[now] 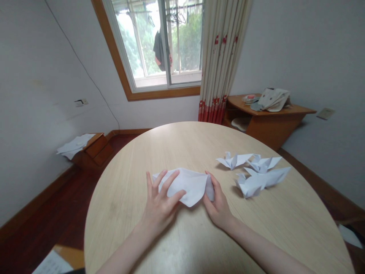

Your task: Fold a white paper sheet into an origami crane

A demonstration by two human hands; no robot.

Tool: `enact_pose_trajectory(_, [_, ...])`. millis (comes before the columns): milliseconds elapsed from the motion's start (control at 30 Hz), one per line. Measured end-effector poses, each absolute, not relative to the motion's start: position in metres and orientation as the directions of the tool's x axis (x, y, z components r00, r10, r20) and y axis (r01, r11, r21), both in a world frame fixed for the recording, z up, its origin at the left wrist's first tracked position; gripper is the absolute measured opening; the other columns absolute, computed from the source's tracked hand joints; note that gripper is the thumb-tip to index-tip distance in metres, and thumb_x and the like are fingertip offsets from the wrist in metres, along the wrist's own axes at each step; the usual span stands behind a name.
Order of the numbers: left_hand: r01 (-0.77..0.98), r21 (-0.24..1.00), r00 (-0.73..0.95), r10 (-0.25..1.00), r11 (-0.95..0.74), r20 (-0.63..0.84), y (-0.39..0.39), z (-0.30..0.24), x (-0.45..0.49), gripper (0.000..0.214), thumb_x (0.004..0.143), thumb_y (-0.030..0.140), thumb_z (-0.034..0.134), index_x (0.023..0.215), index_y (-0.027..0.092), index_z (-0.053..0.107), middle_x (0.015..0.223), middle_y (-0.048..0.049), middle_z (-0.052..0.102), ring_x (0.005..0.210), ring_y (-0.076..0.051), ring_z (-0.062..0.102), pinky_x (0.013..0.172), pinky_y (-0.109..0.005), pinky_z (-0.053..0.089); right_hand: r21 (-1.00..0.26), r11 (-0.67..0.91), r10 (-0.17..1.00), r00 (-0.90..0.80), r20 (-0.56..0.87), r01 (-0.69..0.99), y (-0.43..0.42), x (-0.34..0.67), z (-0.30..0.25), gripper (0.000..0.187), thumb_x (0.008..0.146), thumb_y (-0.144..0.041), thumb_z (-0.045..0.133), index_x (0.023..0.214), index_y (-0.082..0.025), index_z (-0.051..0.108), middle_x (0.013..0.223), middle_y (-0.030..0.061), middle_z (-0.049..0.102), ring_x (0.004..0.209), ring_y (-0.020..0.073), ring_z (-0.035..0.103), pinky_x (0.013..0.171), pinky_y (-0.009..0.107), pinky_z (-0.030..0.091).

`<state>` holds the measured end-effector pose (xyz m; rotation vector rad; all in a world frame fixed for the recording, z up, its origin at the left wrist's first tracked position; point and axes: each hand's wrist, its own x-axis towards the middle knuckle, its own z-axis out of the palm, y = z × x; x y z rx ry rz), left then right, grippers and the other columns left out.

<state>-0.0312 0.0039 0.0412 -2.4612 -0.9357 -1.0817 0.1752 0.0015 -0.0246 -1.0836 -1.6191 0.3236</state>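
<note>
A folded sheet of white paper [191, 183] lies on the round wooden table [182, 140] in front of me. My left hand [159, 203] rests on its left half with fingers spread flat. My right hand [218, 203] grips the paper's right edge, fingers curled round the fold. To the right lie three finished white paper birds: one [234, 160] farther back, one [264, 164] beside it and a larger one [261, 181] nearest my right hand.
A low wooden cabinet [268, 121] with a cloth bag stands at the back right. A small bedside drawer unit [95, 150] with papers on top sits at the left. Loose paper [53, 263] lies at the lower left, another sheet [349, 236] on the floor right.
</note>
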Motion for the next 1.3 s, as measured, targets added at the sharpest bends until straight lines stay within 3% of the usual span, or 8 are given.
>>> enact_pose_trajectory(133, [0.655,0.067,0.475,0.479,-0.753,0.738,0.006,0.041,-0.036,0.027,0.082,0.009,0.059,0.105,0.023,0.059,0.137,-0.0128,0.035,0.13,-0.032,0.031,0.108,-0.061,0.027,-0.685,0.544,0.766,0.046,0.641,0.484,0.002,0.175,-0.023,0.052,0.093,-0.023,0.045,0.143,-0.022,0.03,0.137,0.0141,0.052,0.125,0.025,0.051,0.1,0.044,0.047])
enact_pose_trajectory(267, [0.622,0.257,0.393,0.579,-0.74,0.714,0.01,0.035,-0.04,0.045,0.078,0.004,0.053,0.118,0.022,0.051,0.141,-0.0137,0.024,0.135,-0.033,0.026,0.106,-0.055,0.034,-0.695,0.538,0.771,0.055,0.634,0.476,0.002,0.175,-0.023,0.051,0.093,-0.024,0.045,0.142,-0.022,0.031,0.136,0.0147,0.052,0.124,0.0249,0.052,0.099,0.044,0.047])
enact_pose_trajectory(533, [0.62,0.469,0.113,0.663,-0.629,0.74,0.016,0.027,-0.037,0.059,0.074,0.004,0.051,0.128,0.022,0.038,0.142,-0.0143,0.026,0.136,-0.032,0.025,0.109,-0.058,0.025,-0.701,0.547,0.769,0.055,0.636,0.457,0.002,0.176,-0.026,0.051,0.093,-0.025,0.046,0.142,-0.023,0.033,0.136,0.0137,0.053,0.124,0.026,0.052,0.099,0.045,0.047])
enact_pose_trajectory(667, [0.435,0.749,-0.124,0.791,-0.499,0.599,0.02,0.022,-0.034,0.074,0.07,0.007,0.054,0.136,0.024,0.023,0.145,-0.0142,0.025,0.138,-0.029,0.025,0.112,-0.054,0.019,-0.696,0.552,0.765,0.055,0.642,0.459,0.002,0.176,-0.026,0.052,0.093,-0.025,0.046,0.143,-0.023,0.032,0.137,0.0135,0.052,0.123,0.026,0.052,0.098,0.045,0.047])
enact_pose_trajectory(800, [0.168,0.94,-0.18,0.928,-0.297,0.325,0.025,0.016,-0.035,0.073,0.073,0.013,0.054,0.135,0.025,0.018,0.121,-0.0104,0.05,0.111,-0.022,0.054,0.099,-0.044,0.039,-0.701,0.543,0.769,0.062,0.636,0.462,0.001,0.175,-0.025,0.052,0.093,-0.026,0.046,0.143,-0.024,0.032,0.137,0.0132,0.052,0.123,0.0259,0.052,0.099,0.045,0.047])
enact_pose_trajectory(933, [0.122,0.965,-0.12,0.961,-0.234,0.248,0.023,0.014,-0.031,0.064,0.075,0.017,0.055,0.131,0.024,0.025,0.092,-0.0005,0.056,0.084,-0.016,0.06,0.083,-0.033,0.047,-0.703,0.535,0.77,0.072,0.635,0.469,0.001,0.175,-0.025,0.052,0.093,-0.028,0.048,0.142,-0.024,0.033,0.136,0.0133,0.052,0.123,0.0259,0.052,0.099,0.045,0.046])
enact_pose_trajectory(1167, [0.246,0.915,-0.055,0.938,-0.32,0.342,0.014,0.016,-0.025,0.04,0.08,0.029,0.061,0.115,0.021,0.044,0.111,-0.0075,0.058,0.102,-0.022,0.058,0.091,-0.036,0.045,-0.719,0.516,0.787,0.075,0.613,0.465,0.001,0.176,-0.023,0.051,0.091,-0.031,0.05,0.139,-0.022,0.035,0.132,0.0146,0.055,0.12,0.0262,0.054,0.096,0.044,0.048])
enact_pose_trajectory(1300, [0.333,0.867,0.009,0.92,-0.371,0.391,0.015,0.016,-0.027,0.041,0.081,0.031,0.064,0.118,0.022,0.05,0.117,-0.0069,0.06,0.11,-0.022,0.057,0.096,-0.037,0.042,-0.769,0.476,0.822,0.095,0.561,0.427,0.0,0.177,-0.021,0.049,0.09,-0.033,0.052,0.135,-0.021,0.039,0.13,0.0149,0.056,0.12,0.0272,0.054,0.097,0.045,0.047])
